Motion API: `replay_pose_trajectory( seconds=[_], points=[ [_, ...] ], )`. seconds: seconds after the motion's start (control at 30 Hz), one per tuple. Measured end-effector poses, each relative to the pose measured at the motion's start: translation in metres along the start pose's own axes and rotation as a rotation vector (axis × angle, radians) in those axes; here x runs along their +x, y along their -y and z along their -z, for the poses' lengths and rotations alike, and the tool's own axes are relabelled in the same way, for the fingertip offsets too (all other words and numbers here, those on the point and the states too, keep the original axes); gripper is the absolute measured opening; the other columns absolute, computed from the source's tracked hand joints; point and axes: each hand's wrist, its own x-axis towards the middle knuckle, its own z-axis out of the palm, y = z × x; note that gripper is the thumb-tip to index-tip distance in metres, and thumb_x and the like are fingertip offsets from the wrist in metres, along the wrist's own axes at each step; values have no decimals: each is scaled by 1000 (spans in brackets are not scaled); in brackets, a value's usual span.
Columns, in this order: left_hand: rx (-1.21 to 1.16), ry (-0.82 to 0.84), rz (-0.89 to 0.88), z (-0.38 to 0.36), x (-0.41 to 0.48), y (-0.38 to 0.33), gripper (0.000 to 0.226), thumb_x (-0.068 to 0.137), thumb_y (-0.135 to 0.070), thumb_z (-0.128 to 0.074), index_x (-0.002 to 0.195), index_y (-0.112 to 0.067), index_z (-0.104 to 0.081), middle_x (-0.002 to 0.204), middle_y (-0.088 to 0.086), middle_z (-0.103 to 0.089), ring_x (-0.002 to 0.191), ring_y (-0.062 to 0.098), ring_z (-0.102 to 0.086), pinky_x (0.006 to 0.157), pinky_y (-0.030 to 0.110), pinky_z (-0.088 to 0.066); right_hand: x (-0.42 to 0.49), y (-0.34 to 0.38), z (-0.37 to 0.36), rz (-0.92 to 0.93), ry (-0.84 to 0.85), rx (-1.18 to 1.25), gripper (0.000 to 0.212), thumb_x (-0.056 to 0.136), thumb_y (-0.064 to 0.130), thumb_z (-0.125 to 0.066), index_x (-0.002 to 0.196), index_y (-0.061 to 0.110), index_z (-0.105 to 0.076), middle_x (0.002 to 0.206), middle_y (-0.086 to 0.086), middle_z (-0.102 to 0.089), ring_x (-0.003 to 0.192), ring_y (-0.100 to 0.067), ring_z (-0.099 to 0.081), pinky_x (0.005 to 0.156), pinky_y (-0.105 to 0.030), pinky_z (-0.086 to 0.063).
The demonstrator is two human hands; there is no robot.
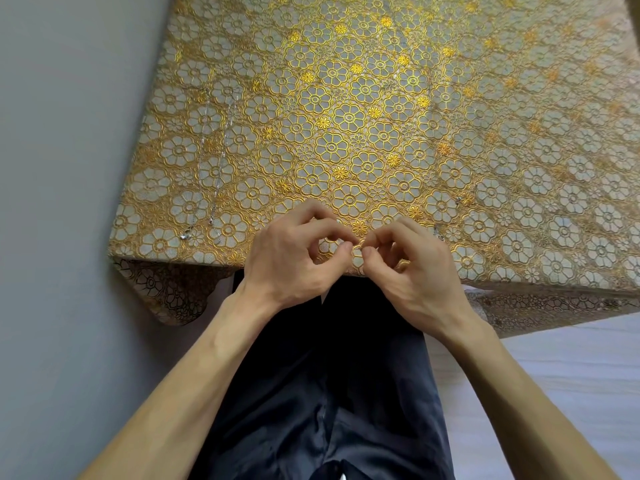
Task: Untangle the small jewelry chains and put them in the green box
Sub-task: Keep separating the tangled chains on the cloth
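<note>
— At the near edge of the worktop (346, 98), which step is in hand?

— Untangling. Your left hand (291, 258) and right hand (412, 261) meet tip to tip. Each pinches the fine chain (348, 242) between thumb and forefinger, with the other fingers curled. The chain barely shows against the patterned cloth.

— What does the next move call for?

— Probably a slow, light pull apart to open the knot. Keep the pinch over the cloth: your hands sit right at the edge, and a dropped chain would likely fall into your lap.

— Where is there room?

— Just right of your right hand lie small silvery pieces (439, 233); whether they belong to the held chain cannot be told. Further left, the straightened chains (216, 174) lie lengthwise near the left edge, beside the wall (69, 133) and well apart from your hands. Do not sweep across them. The centre and far cloth offer open room. The green box is not in view, so locate it before any placing.
</note>
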Motion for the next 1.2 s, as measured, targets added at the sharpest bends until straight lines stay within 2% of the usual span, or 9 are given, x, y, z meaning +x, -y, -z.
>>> replay_pose_trajectory(
  seconds=[0.23,0.37,0.57,0.8,0.9,1.03,1.13,1.2],
  points=[
    [-7,-6,-20,0,0,-1,6,78,-37,-75,83,-33,-77,91,-19,-55,53,5,-50,55,23,-44,-1,-2,-1,7,-3,-25,4,85,18,-68,83,16,-66,78,9,-54,65,-4,-54,63,-8,-38],
    [3,-10,-27,-1,0,1,8,78,-38,-74,81,-31,-76,90,-18,-55,53,2,-47,59,22,-40,1,-2,-2,42,-5,-86,6,85,20,-69,83,15,-67,77,11,-52,66,0,-51,65,-7,-38],
    [39,10,-25,-2,0,1,11,78,-42,-70,79,-32,-75,89,-17,-58,54,3,-46,64,23,-40,3,-4,-3,118,2,-183,18,86,29,-60,81,13,-68,77,11,-46,64,-5,-44,64,-7,-36],
    [53,47,-96,3,1,1,11,80,-39,-71,79,-29,-76,88,-10,-62,53,8,-47,59,24,-42,7,-2,1,156,65,-267,23,86,34,-57,81,14,-67,78,11,-45,65,-6,-40,60,-24,-40],
    [159,48,-155,5,2,-1,8,80,-36,-73,78,-29,-75,88,-10,-64,57,9,-48,56,25,-44,8,1,4,160,86,-284,24,85,37,-55,82,16,-66,79,11,-45,64,-9,-44,57,-32,-46],
    [283,118,-232,9,9,-9,11,80,-37,-67,78,-28,-73,85,-10,-63,61,16,-56,55,32,-49,10,8,8,220,121,-426,27,86,41,-51,84,18,-65,81,4,-52,61,-25,-56,52,-36,-48],
    [89,206,-75,16,17,-9,15,77,-43,-64,78,-32,-74,84,-12,-59,60,4,-53,58,28,-48,13,10,12,257,99,-435,26,87,39,-53,84,17,-68,80,3,-55,62,-21,-57,52,-33,-47],
    [-49,221,-1,18,18,-5,15,77,-41,-67,78,-29,-76,83,-9,-60,63,9,-57,60,23,-46,15,8,16,184,86,-271,19,89,32,-59,87,18,-71,81,6,-57,64,-13,-57,59,-33,-50]
  ],
)
